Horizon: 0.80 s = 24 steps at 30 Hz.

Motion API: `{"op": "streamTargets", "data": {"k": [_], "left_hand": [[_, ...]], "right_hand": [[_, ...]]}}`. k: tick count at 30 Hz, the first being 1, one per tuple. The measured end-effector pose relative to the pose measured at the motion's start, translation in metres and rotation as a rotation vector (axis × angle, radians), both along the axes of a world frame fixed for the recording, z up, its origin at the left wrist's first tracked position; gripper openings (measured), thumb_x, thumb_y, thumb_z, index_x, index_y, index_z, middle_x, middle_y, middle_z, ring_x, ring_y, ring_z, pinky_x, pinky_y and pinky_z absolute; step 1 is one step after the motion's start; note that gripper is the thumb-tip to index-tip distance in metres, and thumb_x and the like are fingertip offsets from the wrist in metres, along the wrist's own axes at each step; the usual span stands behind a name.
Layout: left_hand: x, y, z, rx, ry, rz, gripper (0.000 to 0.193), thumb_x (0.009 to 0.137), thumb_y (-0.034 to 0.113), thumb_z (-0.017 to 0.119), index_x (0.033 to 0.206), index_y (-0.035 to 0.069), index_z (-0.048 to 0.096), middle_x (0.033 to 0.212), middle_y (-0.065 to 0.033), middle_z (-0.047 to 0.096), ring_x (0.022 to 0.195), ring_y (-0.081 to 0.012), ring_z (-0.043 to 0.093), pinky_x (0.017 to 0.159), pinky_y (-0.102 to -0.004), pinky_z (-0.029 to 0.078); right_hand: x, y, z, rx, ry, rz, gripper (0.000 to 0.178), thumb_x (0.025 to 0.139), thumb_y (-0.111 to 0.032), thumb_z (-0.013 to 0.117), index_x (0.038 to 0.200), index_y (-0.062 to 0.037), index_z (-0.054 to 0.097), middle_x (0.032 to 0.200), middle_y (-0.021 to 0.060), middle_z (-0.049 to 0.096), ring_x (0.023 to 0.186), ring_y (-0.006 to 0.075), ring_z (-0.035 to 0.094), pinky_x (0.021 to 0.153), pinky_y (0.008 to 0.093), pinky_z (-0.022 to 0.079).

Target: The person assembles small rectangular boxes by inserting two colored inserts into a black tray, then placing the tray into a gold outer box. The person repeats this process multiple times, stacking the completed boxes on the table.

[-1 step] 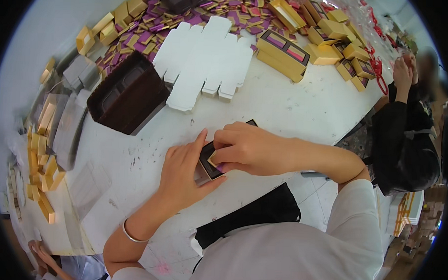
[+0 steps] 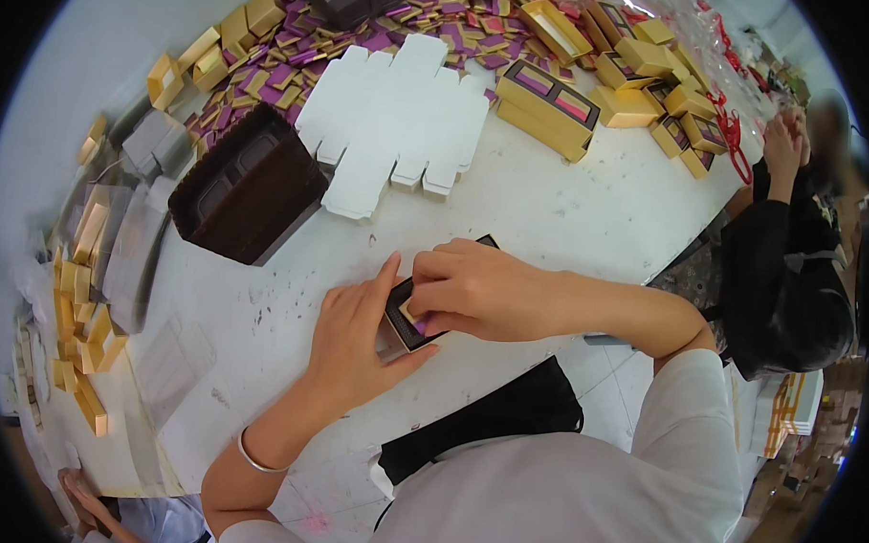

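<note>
Near the table's front edge, a slim box with a dark inner tray (image 2: 396, 318) lies between my hands. My left hand (image 2: 351, 338) steadies its near-left end, the thumb along the front side and the fingers along the back. Over the tray, my right hand (image 2: 458, 290) pinches a small flat purple-and-gold piece (image 2: 419, 324), which sits at the tray's left compartment. My right fingers hide much of the piece and the middle of the box. The box's far corner (image 2: 488, 241) shows beyond my right knuckles.
Behind my hands stand a dark brown tray stack (image 2: 251, 188) and flat white carton blanks (image 2: 392, 117). Purple-and-gold pieces (image 2: 443, 23) heap at the back. Gold boxes (image 2: 550, 108) crowd the back right; gold sleeves (image 2: 92, 341) lie left. A co-worker (image 2: 780, 255) sits at the right.
My right fingers have shifted slightly left over the tray, and the purple-and-gold piece shows a little more beneath them. My left hand stays in place on the box.
</note>
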<state>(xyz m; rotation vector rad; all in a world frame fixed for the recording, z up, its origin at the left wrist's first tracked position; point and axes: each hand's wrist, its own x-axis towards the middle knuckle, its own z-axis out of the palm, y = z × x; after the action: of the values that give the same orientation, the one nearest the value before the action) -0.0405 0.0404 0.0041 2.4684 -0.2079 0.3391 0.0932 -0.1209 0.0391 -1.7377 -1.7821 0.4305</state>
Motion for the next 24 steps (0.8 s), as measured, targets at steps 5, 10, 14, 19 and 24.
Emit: {"op": "streamTargets", "data": {"k": [5, 10, 14, 19, 24], "left_hand": [[0.004, 0.001, -0.003, 0.006, -0.059, -0.017, 0.095, 0.06, 0.024, 0.083, 0.138, 0.0, 0.033, 0.108, -0.0108, 0.059, 0.093, -0.0249, 0.054, 0.083, -0.0365, 0.039], [0.001, 0.001, 0.001, 0.009, 0.058, 0.001, 0.093, 0.061, 0.024, 0.082, 0.137, 0.0, 0.034, 0.108, -0.0122, 0.058, 0.093, -0.0264, 0.054, 0.083, -0.0371, 0.039], [0.0, 0.007, -0.001, 0.031, 0.008, -0.016, 0.094, 0.062, 0.026, 0.082, 0.137, -0.001, 0.032, 0.109, -0.0123, 0.058, 0.092, -0.0271, 0.054, 0.083, -0.0396, 0.038], [0.003, 0.006, 0.0, 0.016, 0.033, -0.048, 0.094, 0.064, 0.031, 0.081, 0.137, -0.001, 0.03, 0.11, -0.0121, 0.059, 0.093, -0.027, 0.055, 0.083, -0.0406, 0.038], [0.007, 0.008, -0.003, -0.003, -0.04, -0.078, 0.096, 0.062, 0.032, 0.082, 0.136, -0.001, 0.031, 0.108, -0.0116, 0.061, 0.087, -0.0258, 0.056, 0.079, -0.0392, 0.038]], "right_hand": [[-0.008, 0.003, -0.009, -0.035, -0.142, -0.053, 0.01, 0.076, -0.011, 0.067, 0.083, -0.0108, 0.059, 0.081, 0.0032, 0.051, 0.077, 0.0206, 0.05, 0.068, 0.0322, 0.036], [-0.006, 0.01, 0.005, -0.171, -0.441, 0.081, 0.008, 0.075, -0.009, 0.064, 0.081, -0.0106, 0.06, 0.077, 0.0026, 0.052, 0.074, 0.0197, 0.052, 0.068, 0.0317, 0.038], [0.085, 0.031, 0.062, 0.002, -0.034, -0.505, 0.014, 0.083, -0.013, 0.06, 0.091, -0.0023, 0.064, 0.081, 0.008, 0.062, 0.074, 0.0172, 0.058, 0.067, 0.03, 0.046], [0.289, 0.031, 0.04, -0.107, -0.32, -0.883, 0.037, 0.083, -0.034, 0.062, 0.093, 0.0014, 0.062, 0.083, 0.0147, 0.065, 0.075, 0.0254, 0.062, 0.071, 0.0365, 0.048], [0.364, 0.063, -0.007, -0.367, -0.688, -0.903, 0.036, 0.075, -0.031, 0.065, 0.09, 0.0025, 0.065, 0.088, 0.0208, 0.066, 0.084, 0.0347, 0.064, 0.074, 0.0411, 0.051]]}}
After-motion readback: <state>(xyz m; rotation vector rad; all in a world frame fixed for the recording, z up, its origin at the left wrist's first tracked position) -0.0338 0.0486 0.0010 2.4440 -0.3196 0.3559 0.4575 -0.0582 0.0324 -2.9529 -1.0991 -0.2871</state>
